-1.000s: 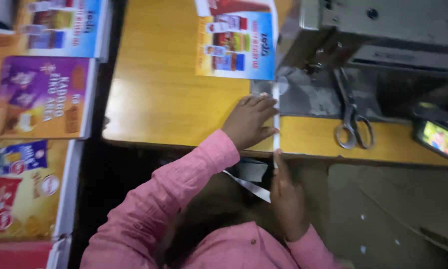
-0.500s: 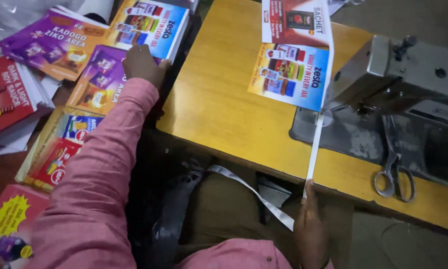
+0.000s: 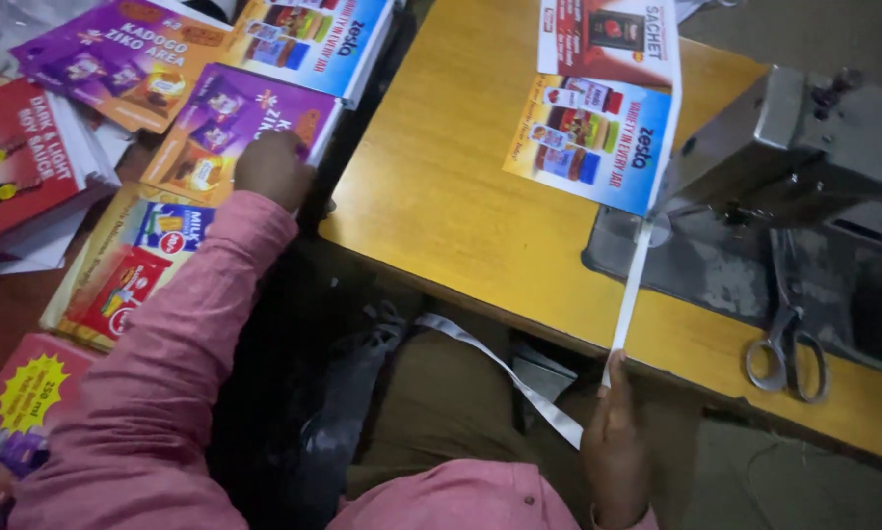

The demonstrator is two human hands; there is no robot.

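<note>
My left hand (image 3: 272, 169) rests on a purple printed sheet (image 3: 233, 130) in a stack at the left, its fingers curled at the sheet's near edge. My right hand (image 3: 615, 444) is low at the front and pinches a white tape strip (image 3: 633, 285). The strip runs up along the right edge of a colourful printed sheet (image 3: 591, 140) that lies on the yellow wooden table (image 3: 441, 196) and passes under the sewing machine (image 3: 804, 167). More of the white strip trails down across my lap.
Several stacks of printed sheets, purple, red, blue and yellow, lie at the left beside the table. Metal scissors (image 3: 786, 355) lie on the table's right part, in front of the machine. A red printed sheet (image 3: 608, 34) lies behind the colourful one.
My left hand left the white strip on the table and reached left to the purple sheet stack. My right hand kept hold of the strip. The view swung left.
</note>
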